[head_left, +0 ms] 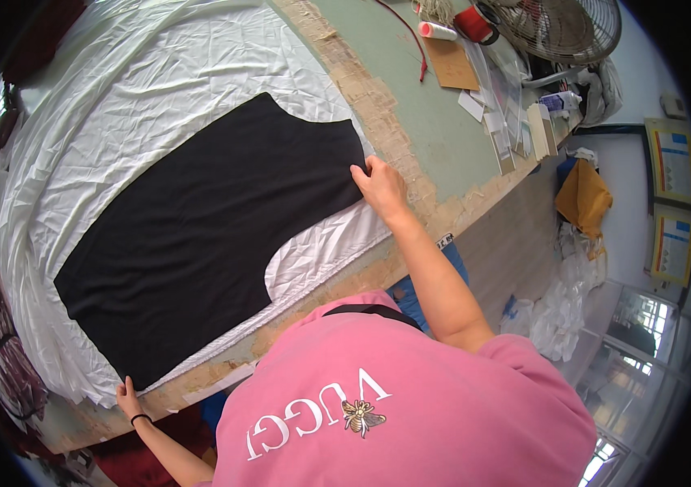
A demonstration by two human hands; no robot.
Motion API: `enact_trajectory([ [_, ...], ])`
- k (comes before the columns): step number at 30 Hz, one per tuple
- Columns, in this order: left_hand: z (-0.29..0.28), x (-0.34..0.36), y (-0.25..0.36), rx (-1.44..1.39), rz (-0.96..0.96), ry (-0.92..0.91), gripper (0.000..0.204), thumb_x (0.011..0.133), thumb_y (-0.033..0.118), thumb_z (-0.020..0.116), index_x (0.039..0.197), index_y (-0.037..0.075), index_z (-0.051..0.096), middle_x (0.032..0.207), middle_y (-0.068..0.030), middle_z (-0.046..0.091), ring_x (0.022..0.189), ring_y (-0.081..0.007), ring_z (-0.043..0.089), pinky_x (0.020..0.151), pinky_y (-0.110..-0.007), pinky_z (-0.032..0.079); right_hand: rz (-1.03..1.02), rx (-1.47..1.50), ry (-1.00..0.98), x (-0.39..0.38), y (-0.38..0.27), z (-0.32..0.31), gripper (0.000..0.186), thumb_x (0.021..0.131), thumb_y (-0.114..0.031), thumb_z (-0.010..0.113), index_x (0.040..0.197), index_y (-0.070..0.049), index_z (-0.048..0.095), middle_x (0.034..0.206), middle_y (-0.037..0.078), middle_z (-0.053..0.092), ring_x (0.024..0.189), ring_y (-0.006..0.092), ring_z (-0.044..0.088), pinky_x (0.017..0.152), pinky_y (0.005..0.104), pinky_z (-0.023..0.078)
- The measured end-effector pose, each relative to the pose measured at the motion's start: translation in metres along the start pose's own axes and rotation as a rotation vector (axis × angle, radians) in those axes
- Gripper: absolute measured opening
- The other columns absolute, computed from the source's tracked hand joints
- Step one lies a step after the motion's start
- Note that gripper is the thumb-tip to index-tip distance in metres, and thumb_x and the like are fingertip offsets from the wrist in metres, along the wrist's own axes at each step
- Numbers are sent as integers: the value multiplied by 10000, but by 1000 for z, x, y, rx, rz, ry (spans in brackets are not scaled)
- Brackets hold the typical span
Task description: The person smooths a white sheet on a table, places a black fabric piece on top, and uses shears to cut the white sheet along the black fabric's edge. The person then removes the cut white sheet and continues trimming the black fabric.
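One black fabric panel (191, 219) lies flat, slightly rippled, over one white cloth (167, 65) at the left and centre of one worktable (443, 146). The number of layers in the panel cannot be told.

Two hands are engaged. The right hand (383, 188) is at the panel's right edge, thumb and fingers pinching the fabric. The left hand (128, 398) touches the panel's near-left corner; its grip is partly hidden, so whether it pinches the fabric cannot be told. One dark band (141, 419) encircles the left wrist.

The person wears one pink shirt (418, 398) bearing white lettering and one bee-shaped badge (361, 417).

Items at the far right of the table: one fan (564, 28), one red-and-black roll (477, 24), one white roll (437, 31) with a red end, one brown card (452, 65), one red cord (410, 32) and one white-and-purple bottle (559, 101).

Beyond the table's right edge: one mustard-coloured cloth (583, 197); farther right, two yellow-bordered sheets are mounted on the wall (633, 183).
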State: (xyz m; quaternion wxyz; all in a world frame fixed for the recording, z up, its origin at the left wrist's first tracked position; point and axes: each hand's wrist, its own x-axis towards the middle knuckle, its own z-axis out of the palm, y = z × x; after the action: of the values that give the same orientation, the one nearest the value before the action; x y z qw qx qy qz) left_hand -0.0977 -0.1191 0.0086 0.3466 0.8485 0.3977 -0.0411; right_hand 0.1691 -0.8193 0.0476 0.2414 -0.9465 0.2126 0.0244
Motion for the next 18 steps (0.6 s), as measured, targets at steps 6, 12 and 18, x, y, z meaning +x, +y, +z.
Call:
enact_trajectory([
  [6,-3,4,-11,-14,-9,-2,400,851,313,667,633,79,426,615,63,325,585,-68,273,514,-248,244,10,15,-42,4,-2,-2,301,796,-304,611,794,-4,582,748,234,626,744,410,609,663,465,474],
  [12,1,0,-2,-25,-6,1,384,846,311,674,639,75,452,619,65,348,595,-67,284,523,-243,254,8,16,-44,7,3,-1,276,792,-277,599,807,-2,584,763,250,627,757,420,610,680,476,479],
  [18,2,1,-2,-23,17,-8,356,839,310,682,656,57,510,627,61,409,606,-68,332,541,-240,297,-8,-56,-31,9,7,-3,277,796,-318,626,804,-43,592,758,209,641,752,398,619,673,468,485],
])
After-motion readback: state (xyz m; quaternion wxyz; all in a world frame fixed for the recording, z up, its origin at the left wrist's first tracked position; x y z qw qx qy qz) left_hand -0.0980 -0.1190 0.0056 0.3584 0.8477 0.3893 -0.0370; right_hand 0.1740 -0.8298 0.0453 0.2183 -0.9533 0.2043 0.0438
